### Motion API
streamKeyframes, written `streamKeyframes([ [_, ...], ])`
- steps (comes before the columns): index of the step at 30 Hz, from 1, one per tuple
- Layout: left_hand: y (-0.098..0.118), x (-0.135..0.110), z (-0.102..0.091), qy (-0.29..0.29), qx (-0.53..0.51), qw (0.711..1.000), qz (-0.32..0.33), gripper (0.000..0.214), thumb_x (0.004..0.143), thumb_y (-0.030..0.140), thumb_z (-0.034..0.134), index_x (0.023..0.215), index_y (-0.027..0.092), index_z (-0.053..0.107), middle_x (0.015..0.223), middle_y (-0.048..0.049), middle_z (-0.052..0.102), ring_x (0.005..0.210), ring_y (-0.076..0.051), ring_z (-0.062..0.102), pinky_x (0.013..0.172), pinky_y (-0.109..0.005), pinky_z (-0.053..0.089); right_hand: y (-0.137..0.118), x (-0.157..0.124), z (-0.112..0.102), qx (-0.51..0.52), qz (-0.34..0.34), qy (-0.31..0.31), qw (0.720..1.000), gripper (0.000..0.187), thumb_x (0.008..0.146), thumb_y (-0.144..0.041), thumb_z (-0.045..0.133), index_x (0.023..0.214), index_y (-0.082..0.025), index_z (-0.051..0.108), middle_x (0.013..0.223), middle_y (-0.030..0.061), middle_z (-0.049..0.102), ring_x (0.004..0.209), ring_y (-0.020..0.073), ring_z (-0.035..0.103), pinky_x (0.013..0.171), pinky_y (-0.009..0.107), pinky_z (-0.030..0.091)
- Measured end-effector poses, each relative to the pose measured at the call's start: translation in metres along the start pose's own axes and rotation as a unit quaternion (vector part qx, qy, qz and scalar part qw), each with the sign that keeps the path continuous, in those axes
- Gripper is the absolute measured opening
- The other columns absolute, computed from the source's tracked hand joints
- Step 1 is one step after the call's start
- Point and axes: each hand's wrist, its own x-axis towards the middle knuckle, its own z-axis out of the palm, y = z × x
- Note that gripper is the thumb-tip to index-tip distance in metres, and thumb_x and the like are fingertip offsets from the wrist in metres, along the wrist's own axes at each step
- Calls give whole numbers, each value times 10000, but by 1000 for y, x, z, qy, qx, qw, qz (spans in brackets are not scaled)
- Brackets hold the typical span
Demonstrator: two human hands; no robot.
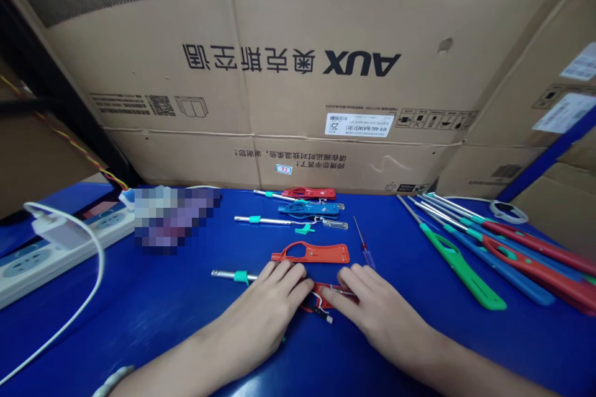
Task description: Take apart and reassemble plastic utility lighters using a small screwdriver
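Note:
My left hand [267, 307] and my right hand [367, 304] lie palm down, side by side, on the blue table [186, 298]. Their fingers press on a partly taken-apart red lighter [325, 301] with thin wires and a small white end piece. Its metal tube with a teal collar [233, 275] sticks out to the left from under my left hand. Just beyond my fingertips lies a red handle shell half [311, 252]. A small screwdriver [364, 245] lies to the right of it.
Farther back lie a red lighter [307, 193], a blue one [302, 206] and a bare tube with teal parts [279, 221]. Several long whole lighters [470, 254] lie at right. A white power strip [41, 248] with a cable sits left. Cardboard boxes [298, 74] wall the back.

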Motion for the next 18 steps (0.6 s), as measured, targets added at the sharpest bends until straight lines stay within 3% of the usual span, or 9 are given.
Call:
streamKeyframes([
  [7, 7, 1, -8, 0, -24, 1000, 16, 468, 800, -13, 403, 1229, 143, 506, 1098, -98, 525, 995, -254, 493, 895, -421, 426, 0, 1, -9, 130, 82, -52, 987, 365, 846, -13, 426, 1071, -211, 635, 917, 77, 529, 791, 203, 466, 697, 321, 388],
  [14, 10, 2, -15, 0, -13, 1000, 19, 255, 906, 97, 446, 1122, 161, 564, 1029, -79, 542, 949, -238, 509, 857, -393, 442, -2, 6, -27, 207, 118, -68, 969, 166, 939, -168, 459, 971, -214, 615, 958, 55, 536, 856, 195, 478, 790, 356, 379],
  [16, 9, 2, -15, 7, -20, 1000, 20, 247, 908, 102, 452, 1119, 162, 565, 1030, -79, 544, 945, -233, 514, 853, -388, 447, -4, 5, -27, 217, 112, -69, 967, 68, 915, -228, 527, 904, -197, 587, 939, 48, 543, 844, 193, 478, 775, 345, 381],
  [18, 7, 2, -14, 10, -23, 999, 22, 278, 908, 97, 449, 1159, 163, 547, 1052, -84, 542, 961, -236, 517, 863, -395, 449, -6, 4, -23, 214, 96, -69, 970, 99, 866, -275, 602, 850, -188, 556, 924, 45, 550, 832, 198, 476, 753, 341, 380],
])
